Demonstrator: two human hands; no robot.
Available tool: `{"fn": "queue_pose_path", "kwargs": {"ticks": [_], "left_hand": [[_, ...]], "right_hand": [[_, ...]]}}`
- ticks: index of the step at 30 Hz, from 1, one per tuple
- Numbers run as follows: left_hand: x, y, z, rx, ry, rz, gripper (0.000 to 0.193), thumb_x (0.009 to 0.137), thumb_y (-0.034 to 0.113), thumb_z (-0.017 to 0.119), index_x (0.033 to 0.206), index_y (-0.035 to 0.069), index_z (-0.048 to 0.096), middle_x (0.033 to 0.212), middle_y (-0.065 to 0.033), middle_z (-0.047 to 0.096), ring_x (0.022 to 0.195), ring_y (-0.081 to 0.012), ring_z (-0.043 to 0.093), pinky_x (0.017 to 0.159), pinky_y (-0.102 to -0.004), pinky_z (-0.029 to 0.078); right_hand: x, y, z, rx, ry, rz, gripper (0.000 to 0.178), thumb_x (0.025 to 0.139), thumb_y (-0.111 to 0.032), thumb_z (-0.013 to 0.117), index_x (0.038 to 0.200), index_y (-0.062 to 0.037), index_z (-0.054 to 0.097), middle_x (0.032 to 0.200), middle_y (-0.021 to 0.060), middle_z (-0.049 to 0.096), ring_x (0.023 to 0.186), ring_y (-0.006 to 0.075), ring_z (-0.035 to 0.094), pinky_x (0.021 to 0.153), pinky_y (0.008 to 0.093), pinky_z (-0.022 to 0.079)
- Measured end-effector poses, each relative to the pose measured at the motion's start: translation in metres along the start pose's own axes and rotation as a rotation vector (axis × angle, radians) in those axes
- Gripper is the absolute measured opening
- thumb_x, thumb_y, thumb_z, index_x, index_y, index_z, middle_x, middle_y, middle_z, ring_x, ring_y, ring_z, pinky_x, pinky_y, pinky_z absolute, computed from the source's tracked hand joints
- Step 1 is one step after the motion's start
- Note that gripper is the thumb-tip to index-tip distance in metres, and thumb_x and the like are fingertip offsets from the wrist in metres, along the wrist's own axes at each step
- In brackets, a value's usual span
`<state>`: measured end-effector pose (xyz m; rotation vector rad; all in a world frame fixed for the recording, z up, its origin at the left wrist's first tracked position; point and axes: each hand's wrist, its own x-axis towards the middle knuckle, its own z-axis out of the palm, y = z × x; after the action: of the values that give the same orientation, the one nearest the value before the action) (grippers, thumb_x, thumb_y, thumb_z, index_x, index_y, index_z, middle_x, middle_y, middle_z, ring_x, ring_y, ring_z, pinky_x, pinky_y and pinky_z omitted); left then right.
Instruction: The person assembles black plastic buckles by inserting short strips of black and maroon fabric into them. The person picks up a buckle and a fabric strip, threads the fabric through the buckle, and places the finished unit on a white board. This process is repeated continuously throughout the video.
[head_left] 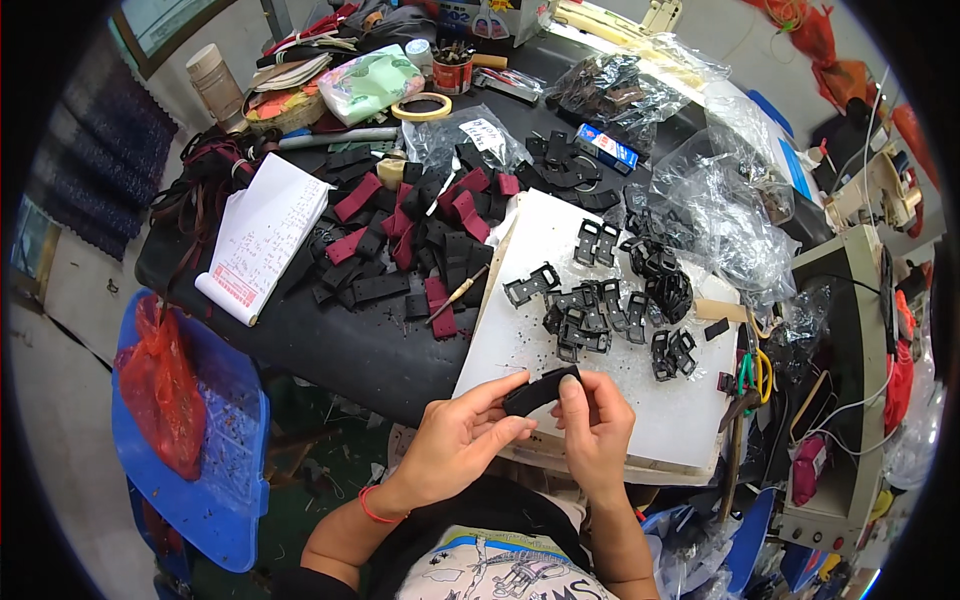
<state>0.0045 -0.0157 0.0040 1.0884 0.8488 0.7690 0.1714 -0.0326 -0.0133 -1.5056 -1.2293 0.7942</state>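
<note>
Tilted black strip [538,394] between hands [598,440]

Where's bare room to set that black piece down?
White board: patch right of the right hand, below the black buckles. Black tabletop: strip between the notepad, the maroon-and-black pile and the near edge. Crowded: board's middle under the buckles, and the tabletop beneath that pile.

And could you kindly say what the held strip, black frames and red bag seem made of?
Held strip: matte black, perhaps leather or fabric; it reflects little.
Black frames: glossy, plastic or coated metal, showing bright glints.
Red bag: likely thin plastic film, wrinkled and slightly glossy.
</note>
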Motion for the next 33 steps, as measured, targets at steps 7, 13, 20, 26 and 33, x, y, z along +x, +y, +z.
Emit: {"fn": "queue_pose_path", "kwargs": {"ticks": [7, 13, 20, 26, 33], "left_hand": [[0.003, -0.007, -0.004, -0.028, 0.077, 0.061, 0.029, 0.093, 0.002, 0.052, 0.120, -0.008, 0.052, 0.101, -0.0152, 0.064, 0.092, -0.0162, 0.065, 0.081, -0.0274, 0.055], [0.016, -0.013, -0.011, -0.060, 0.120, 0.011, 0.026, 0.095, 0.010, 0.050, 0.114, -0.007, 0.057, 0.097, -0.0112, 0.066, 0.083, -0.0142, 0.066, 0.075, -0.0253, 0.056], [0.014, -0.005, -0.012, -0.496, 0.027, -0.121, 0.029, 0.095, 0.008, 0.050, 0.120, -0.006, 0.054, 0.107, -0.0136, 0.062, 0.088, -0.0157, 0.065, 0.083, -0.0274, 0.054], [0.012, -0.004, -0.012, -0.124, 0.003, -0.120, 0.029, 0.093, 0.007, 0.053, 0.119, -0.006, 0.053, 0.111, -0.0144, 0.060, 0.093, -0.0164, 0.064, 0.086, -0.0277, 0.053], [0.014, -0.013, 0.008, -0.270, 0.112, 0.100, 0.032, 0.097, 0.013, 0.049, 0.123, -0.005, 0.047, 0.112, -0.0155, 0.060, 0.104, -0.0160, 0.059, 0.089, -0.0321, 0.050]], "right_hand": [[-0.003, -0.010, -0.002, -0.118, -0.014, -0.028, 0.014, 0.084, -0.006, 0.066, 0.078, 0.0013, 0.056, 0.064, 0.0068, 0.053, 0.051, 0.0126, 0.050, 0.048, 0.0276, 0.039], [-0.015, -0.016, 0.015, -0.270, 0.093, -0.332, 0.017, 0.079, -0.002, 0.070, 0.077, 0.0000, 0.053, 0.066, 0.0082, 0.051, 0.048, 0.0153, 0.050, 0.043, 0.0273, 0.038], [-0.007, -0.014, 0.009, -0.322, 0.119, -0.306, 0.015, 0.080, -0.002, 0.069, 0.076, 0.0004, 0.054, 0.065, 0.0078, 0.051, 0.046, 0.0140, 0.049, 0.042, 0.0270, 0.038], [-0.011, -0.020, 0.009, -0.338, 0.093, -0.280, 0.016, 0.080, -0.002, 0.069, 0.074, -0.0003, 0.054, 0.064, 0.0076, 0.050, 0.045, 0.0140, 0.048, 0.041, 0.0273, 0.037], [0.004, -0.022, 0.007, -0.514, 0.177, -0.725, 0.024, 0.073, -0.001, 0.073, 0.095, 0.0022, 0.064, 0.074, 0.0082, 0.057, 0.058, 0.0179, 0.055, 0.048, 0.0274, 0.043]]}}
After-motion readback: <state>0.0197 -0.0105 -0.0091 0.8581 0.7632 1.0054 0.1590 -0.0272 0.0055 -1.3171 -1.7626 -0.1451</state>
